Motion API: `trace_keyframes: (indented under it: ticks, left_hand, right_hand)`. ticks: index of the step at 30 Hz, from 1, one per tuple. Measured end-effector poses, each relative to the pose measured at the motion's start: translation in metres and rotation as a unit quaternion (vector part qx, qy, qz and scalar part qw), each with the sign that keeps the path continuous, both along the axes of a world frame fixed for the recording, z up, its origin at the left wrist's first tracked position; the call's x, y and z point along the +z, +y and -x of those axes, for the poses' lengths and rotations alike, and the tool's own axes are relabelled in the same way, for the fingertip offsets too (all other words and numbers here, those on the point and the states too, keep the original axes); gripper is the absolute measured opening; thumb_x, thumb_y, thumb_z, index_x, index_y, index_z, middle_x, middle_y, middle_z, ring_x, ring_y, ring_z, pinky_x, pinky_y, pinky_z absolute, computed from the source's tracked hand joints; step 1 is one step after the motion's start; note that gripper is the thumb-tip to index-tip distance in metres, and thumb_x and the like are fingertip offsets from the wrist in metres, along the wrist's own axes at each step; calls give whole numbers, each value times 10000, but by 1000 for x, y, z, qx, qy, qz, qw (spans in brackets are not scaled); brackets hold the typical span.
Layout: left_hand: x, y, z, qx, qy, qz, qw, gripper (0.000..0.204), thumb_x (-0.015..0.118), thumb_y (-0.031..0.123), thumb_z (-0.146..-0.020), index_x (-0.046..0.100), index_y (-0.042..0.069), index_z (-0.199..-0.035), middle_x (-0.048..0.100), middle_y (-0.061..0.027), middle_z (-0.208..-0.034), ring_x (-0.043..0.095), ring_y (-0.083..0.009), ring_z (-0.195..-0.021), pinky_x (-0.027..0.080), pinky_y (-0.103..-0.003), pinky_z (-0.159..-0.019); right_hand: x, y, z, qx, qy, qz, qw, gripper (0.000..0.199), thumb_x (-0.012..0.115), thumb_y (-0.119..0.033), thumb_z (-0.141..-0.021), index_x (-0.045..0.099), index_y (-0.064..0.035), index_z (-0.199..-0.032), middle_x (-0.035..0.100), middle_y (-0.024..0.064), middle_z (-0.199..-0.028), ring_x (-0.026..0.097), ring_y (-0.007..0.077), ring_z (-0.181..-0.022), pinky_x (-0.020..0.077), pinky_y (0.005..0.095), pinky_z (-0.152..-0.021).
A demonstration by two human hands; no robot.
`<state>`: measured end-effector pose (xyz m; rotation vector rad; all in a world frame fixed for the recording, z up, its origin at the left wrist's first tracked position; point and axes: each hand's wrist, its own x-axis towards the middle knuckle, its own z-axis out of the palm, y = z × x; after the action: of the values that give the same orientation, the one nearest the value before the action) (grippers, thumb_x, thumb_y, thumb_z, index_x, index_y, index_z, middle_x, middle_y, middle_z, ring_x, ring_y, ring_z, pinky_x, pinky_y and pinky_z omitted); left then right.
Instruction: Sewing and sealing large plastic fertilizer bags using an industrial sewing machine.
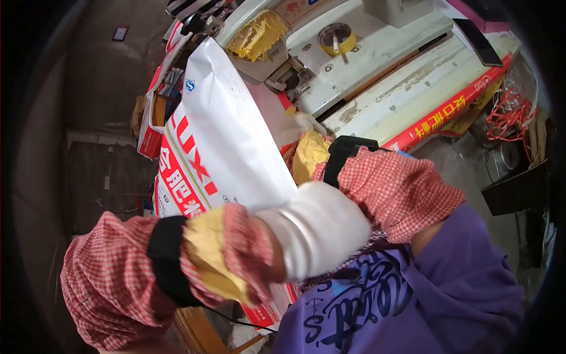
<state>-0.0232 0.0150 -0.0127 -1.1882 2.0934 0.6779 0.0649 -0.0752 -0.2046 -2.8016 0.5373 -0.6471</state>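
A large white sack (239,127) with red print stands slanted in the middle, its top corner beside the presser foot (289,76) of a sewing machine (359,59). My left hand (324,230), in a white glove and smeared by motion, crosses in front of my body by the sack's lower right edge. Its fingers are turned away from view, and whether it touches the sack I cannot tell. Beyond it, my right hand (303,124) shows only a bit of white glove between sack and machine. A yellow cuff and a checked sleeve hide the rest.
On the machine lie a frayed yellow cloth (257,36) and a yellow tape roll (337,39) with a cigarette across it. A dark phone (477,42) rests at the table's far right. Red string (513,115) hangs tangled beyond the table's end. More sacks (154,112) stand left.
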Motion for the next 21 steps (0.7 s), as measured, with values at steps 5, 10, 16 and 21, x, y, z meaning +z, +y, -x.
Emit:
trace_keyframes:
  ticks: [5, 10, 16, 21]
  left_hand:
    - [63, -57, -106, -96, -167, 230, 954, 93, 616, 227, -679, 619, 133, -675, 557, -41, -553, 577, -225, -545, 456, -326, -500]
    - [71, -21, -88, -181, -70, 161, 968, 92, 605, 164, -657, 657, 143, -730, 545, -18, -549, 576, -204, -548, 460, -313, -516]
    - [16, -18, -47, -20, 26, 135, 990, 91, 577, 140, -586, 607, 110, -666, 569, -82, -646, 573, -250, -609, 455, -322, -527]
    - [-28, -53, -109, 15, -90, 308, 947, 61, 598, 149, -646, 642, 109, -657, 619, -87, -663, 621, -267, -652, 490, -362, -567]
  right_hand:
    - [13, 13, 10, -65, -55, -58, 995, 131, 511, -174, -777, 610, -90, -799, 581, 71, -677, 570, 213, -602, 444, 339, -514]
    - [57, 9, 75, -67, -109, -126, 984, 148, 546, -165, -705, 611, -33, -725, 585, 164, -632, 599, 315, -616, 479, 397, -510]
    - [49, -14, 46, -137, -45, -237, 961, 159, 567, -188, -721, 642, -51, -753, 617, 173, -727, 615, 332, -699, 502, 389, -570]
    - [41, -33, 23, -33, -188, -730, 656, 225, 604, -218, -725, 627, -54, -879, 615, 101, -738, 618, 263, -737, 522, 376, -611]
